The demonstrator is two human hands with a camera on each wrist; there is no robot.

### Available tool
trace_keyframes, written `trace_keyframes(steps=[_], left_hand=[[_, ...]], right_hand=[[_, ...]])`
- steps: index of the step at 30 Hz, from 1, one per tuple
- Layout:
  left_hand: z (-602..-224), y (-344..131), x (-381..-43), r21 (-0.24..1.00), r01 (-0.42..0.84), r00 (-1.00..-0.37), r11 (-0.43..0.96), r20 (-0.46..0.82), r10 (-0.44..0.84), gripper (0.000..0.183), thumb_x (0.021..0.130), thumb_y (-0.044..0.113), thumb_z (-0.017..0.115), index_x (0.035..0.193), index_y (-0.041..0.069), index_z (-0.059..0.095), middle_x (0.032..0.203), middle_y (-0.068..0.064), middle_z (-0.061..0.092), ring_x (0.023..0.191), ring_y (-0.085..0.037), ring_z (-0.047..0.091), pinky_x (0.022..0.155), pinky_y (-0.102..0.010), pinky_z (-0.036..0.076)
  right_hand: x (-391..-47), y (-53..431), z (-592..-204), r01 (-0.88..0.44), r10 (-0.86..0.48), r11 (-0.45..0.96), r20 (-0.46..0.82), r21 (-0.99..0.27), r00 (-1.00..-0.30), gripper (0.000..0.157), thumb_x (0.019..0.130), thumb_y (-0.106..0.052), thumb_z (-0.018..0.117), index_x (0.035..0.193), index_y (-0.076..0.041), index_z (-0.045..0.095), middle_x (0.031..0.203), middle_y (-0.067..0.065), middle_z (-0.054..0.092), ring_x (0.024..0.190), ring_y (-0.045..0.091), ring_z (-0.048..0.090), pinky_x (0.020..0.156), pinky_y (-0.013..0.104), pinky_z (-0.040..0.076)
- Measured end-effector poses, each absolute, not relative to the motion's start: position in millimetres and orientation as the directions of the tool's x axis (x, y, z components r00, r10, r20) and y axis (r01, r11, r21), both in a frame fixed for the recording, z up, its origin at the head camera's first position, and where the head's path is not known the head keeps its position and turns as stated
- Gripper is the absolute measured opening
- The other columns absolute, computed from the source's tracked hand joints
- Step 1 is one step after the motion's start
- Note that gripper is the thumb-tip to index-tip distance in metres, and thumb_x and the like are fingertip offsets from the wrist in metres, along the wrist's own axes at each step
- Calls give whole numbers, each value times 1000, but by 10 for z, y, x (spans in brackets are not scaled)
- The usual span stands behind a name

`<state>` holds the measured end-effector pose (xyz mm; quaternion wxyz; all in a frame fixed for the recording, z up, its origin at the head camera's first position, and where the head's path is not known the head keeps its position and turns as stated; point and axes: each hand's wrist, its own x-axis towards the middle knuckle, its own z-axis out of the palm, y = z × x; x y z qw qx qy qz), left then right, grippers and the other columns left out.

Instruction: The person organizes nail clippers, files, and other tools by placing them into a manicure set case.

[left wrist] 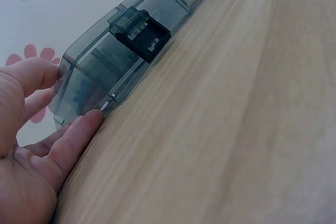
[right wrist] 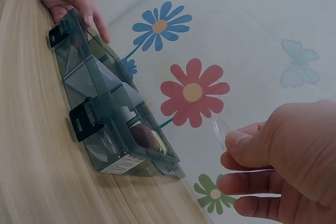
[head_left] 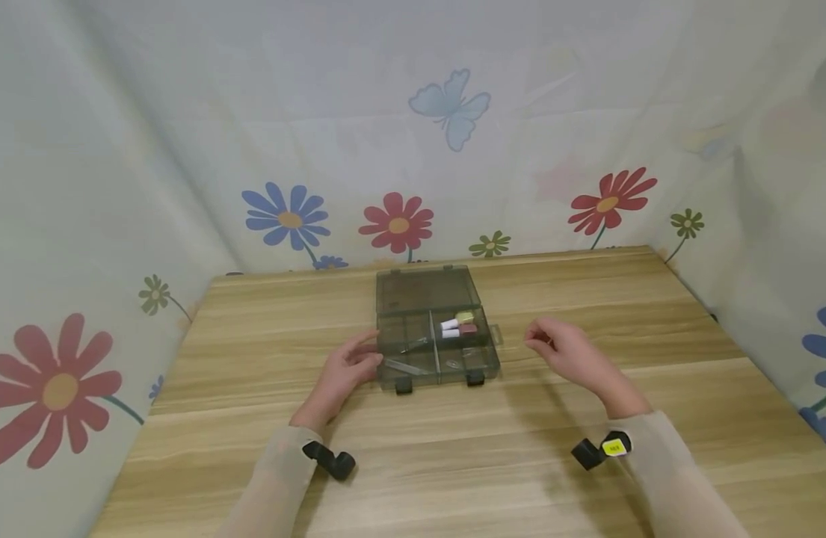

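Note:
A translucent grey divided plastic box [head_left: 402, 379] lies on the table with its lid [head_left: 426, 290] folded back. My left hand [head_left: 341, 373] rests against the box's left wall, its fingertips [left wrist: 93, 119] at the wall near the tabletop. To the right of the box, my right hand [head_left: 567, 351] is raised and pinches a small clear oval piece [right wrist: 221, 132] between thumb and finger. Two small bottles with white caps, one yellow-green [head_left: 465, 318] and one dark red [head_left: 468, 329], lie in the back right compartment.
Thin strip-like items [head_left: 406, 366] lie in the left front compartment, and small clear pieces [head_left: 455, 365] in the right front one. Two black latches [head_left: 476, 379] hang at the box's front. Patterned fabric [head_left: 446, 172] surrounds the wooden table [head_left: 413, 463] at the back and sides.

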<state>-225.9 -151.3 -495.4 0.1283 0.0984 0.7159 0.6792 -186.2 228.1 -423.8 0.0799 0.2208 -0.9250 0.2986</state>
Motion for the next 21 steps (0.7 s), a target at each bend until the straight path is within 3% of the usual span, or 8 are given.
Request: trace_keyframes(steps=[14, 21], left_hand=[[-4950, -1508, -2255, 998, -36, -947, 57, -52, 318, 53, 90, 14, 62, 139, 9, 42, 134, -23, 43, 114, -32, 51, 85, -34, 50], [-4977, -1511, -2269, 998, -26, -952, 55, -41, 304, 53, 90, 14, 63, 139, 10, 44, 133, -22, 45, 113, -31, 52, 85, -35, 50]], right_hand=[[-2008, 2063, -4241, -504, -406, 689, 297, -521, -864, 6, 87, 3, 61, 86, -3, 59, 79, 5, 59, 69, 13, 51, 60, 31, 46], [-2070, 1970, -4269, -524, -435, 668, 293, -529, -851, 7, 86, 2, 63, 86, -3, 57, 80, 1, 56, 72, 13, 51, 61, 31, 46]])
